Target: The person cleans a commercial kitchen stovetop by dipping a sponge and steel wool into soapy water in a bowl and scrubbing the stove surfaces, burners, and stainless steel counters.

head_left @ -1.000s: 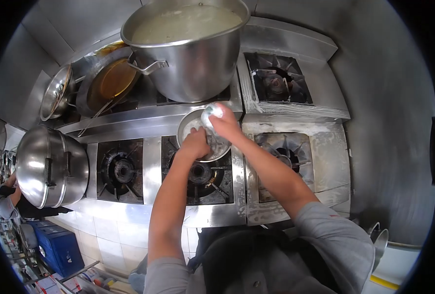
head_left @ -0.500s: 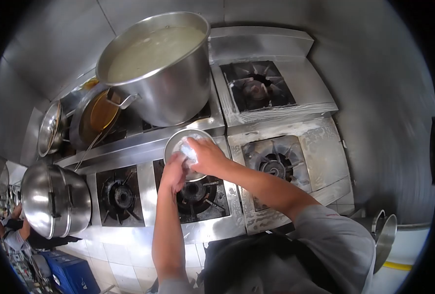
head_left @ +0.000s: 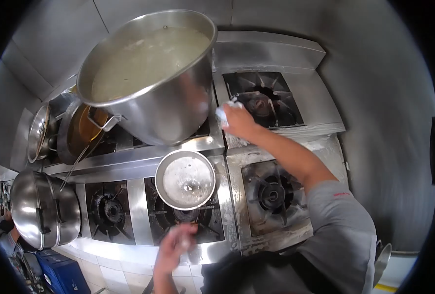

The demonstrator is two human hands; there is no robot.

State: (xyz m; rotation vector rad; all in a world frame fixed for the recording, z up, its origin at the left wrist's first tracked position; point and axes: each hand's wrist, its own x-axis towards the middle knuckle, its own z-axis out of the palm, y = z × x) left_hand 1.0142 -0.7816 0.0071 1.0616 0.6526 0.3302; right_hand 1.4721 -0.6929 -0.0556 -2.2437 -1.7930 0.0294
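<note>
Right hand (head_left: 239, 121), upper centre of the frame: we see its fingers clamped on a crumpled whitish cloth or pad (head_left: 222, 115), which projects from the left side of the grip. We cannot make out a clear long axis in it. It lies between the large stockpot (head_left: 171, 110) on the left and the rear right burner (head_left: 262, 100) on the right, beside the burner's left edge; we cannot tell whether it touches the metal. The right hand, holding it, is the nearer one; its forearm slants from the grey sleeve at lower right up and leftward, elbow bent, knuckles uppermost.

Below and left of this grip, we find the round metal pan (head_left: 185, 182), upright over the upper part of the front middle burner (head_left: 207, 223), with cloudy liquid inside. The left hand (head_left: 173, 247), lower centre, hangs below the pan and apart from it, forearm rising from the bottom edge. Motion blur hides its fingers, so we cannot tell whether they are spread or closed.
</note>
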